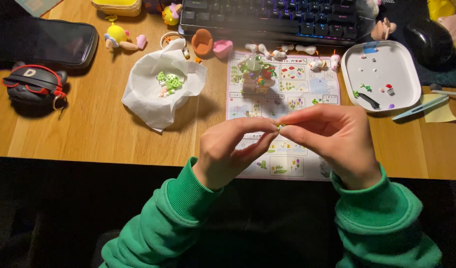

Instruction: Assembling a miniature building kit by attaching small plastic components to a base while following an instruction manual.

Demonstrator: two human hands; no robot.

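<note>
Left hand point(228, 149) and right hand point(332, 141) meet fingertip to fingertip, both pinching one tiny green piece point(280, 127) above the instruction sheet point(282, 94); the sheet lies on a wooden desk point(89, 124); left of it, a tissue point(158, 84); right, a white tray point(386, 69); behind it, a keyboard point(272, 17); surroundings dark.

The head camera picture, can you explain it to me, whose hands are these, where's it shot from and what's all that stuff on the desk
No machine here: a camera worn on a person's head looks down at their own hands in green sleeves. The left hand and right hand meet fingertip to fingertip, pinching a tiny piece, too small to identify. Below them, on the wooden desk, lies an instruction sheet bearing a small part-built model. A tissue holds green bits, a white tray holds more, and a keyboard sits behind.
</note>
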